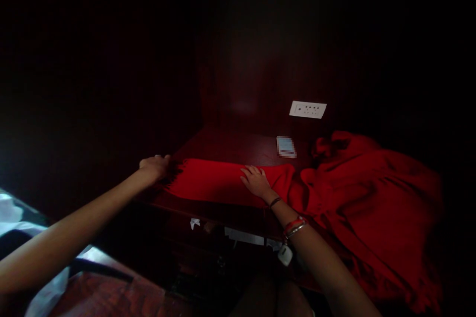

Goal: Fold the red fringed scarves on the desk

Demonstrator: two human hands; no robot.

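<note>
A red fringed scarf [213, 182] is spread in a long folded strip over a dark reddish shelf. My left hand [155, 167] is closed at the strip's fringed left end, with its fingertips partly hidden in shadow. Flat on the middle of the strip rests my right hand [256, 182], its fingers apart and palm down. Toward the right the cloth continues into a loose, crumpled heap that hangs over the shelf's front edge.
Behind the strip, a small pale card-like item [286, 147], blurred, lies on the shelf [226, 146]. A white socket plate [308, 109] is set in the dark back wall. Beneath are papers [245, 236] and a small white object [285, 254]. Translucent plastic [48, 292] lies at lower left.
</note>
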